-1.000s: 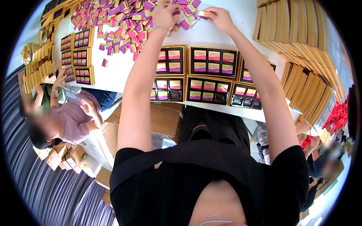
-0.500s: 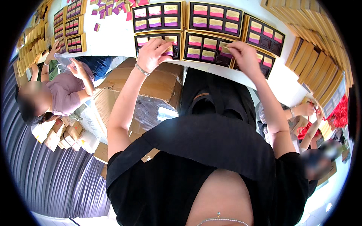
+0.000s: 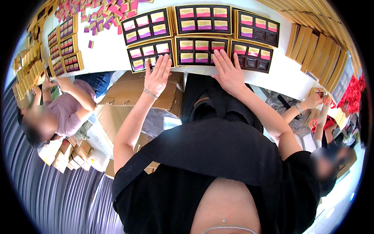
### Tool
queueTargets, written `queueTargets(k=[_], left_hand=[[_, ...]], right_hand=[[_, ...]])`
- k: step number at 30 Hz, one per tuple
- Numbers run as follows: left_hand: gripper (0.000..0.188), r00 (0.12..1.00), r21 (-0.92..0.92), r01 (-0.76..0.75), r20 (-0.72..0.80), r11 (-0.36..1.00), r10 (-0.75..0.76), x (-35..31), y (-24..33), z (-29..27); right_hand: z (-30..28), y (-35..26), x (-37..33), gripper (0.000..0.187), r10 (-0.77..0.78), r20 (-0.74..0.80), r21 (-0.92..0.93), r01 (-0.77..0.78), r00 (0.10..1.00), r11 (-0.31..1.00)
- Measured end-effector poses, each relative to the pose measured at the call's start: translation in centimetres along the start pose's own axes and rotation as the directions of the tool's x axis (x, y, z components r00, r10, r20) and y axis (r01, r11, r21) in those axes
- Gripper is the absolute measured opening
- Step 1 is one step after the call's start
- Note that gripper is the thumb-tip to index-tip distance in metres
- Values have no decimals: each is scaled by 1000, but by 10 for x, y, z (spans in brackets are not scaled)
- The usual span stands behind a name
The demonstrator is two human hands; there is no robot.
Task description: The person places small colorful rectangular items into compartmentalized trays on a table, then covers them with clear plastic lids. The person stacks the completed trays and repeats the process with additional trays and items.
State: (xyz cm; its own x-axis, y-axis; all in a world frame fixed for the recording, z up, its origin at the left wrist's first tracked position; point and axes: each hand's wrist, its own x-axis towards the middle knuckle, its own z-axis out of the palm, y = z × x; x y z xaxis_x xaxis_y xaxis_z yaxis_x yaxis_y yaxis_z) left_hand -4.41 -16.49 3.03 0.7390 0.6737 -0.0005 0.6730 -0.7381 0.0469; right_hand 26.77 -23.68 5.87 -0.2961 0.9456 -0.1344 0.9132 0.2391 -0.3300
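Note:
My left hand (image 3: 157,78) lies with fingers stretched out over the lower right part of the near-left black tray box (image 3: 136,70), partly hiding the small wrapped pieces there. At the lower right corner of the near-middle box (image 3: 194,64), my right hand (image 3: 230,75) is flat, its fingers straight and its thumb apart. Gold pieces with pink or purple waves (image 3: 201,57) sit in the boxes' compartments. In the near-right box (image 3: 250,63), pink-and-gold pieces fill the far row and the near row shows bare dark compartments. Neither hand visibly grips anything.
Three more filled or part-filled boxes (image 3: 204,32) stand behind. Loose pieces (image 3: 113,13) are heaped at the far left. Golden boxes (image 3: 317,50) are stacked at the right. A cardboard carton (image 3: 136,87) stands below the table edge. People work at left (image 3: 68,101) and right.
My fingers have gone from pinching pieces to lying straight over the boxes. My right hand has moved left and nearer. The view has shifted, showing more of the far-left heap.

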Motion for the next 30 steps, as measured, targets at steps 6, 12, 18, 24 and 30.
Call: queueTargets(k=[6, 12, 18, 24, 30], left_hand=[[61, 1000, -59, -12, -20, 998, 11, 0, -7, 7], [86, 988, -176, -37, -152, 984, 10, 23, -20, -26], [31, 908, -384, 178, -291, 906, -302, 221, -141, -26], [34, 884, -389, 391, -94, 834, -458, 318, -148, 9], [33, 852, -415, 268, -320, 870, -415, 339, -170, 32]], right_hand=[[4, 5, 0, 78, -10, 28, -22, 10, 1000, 1000], [-41, 19, 42, 76, -28, -121, 84, 39, 992, 996], [-32, 104, 270, 33, -1, -446, 199, 100, 895, 975], [-9, 82, 378, 31, 174, -314, 80, -156, 933, 984], [-21, 128, 337, 27, 256, -428, 232, -168, 867, 958]])
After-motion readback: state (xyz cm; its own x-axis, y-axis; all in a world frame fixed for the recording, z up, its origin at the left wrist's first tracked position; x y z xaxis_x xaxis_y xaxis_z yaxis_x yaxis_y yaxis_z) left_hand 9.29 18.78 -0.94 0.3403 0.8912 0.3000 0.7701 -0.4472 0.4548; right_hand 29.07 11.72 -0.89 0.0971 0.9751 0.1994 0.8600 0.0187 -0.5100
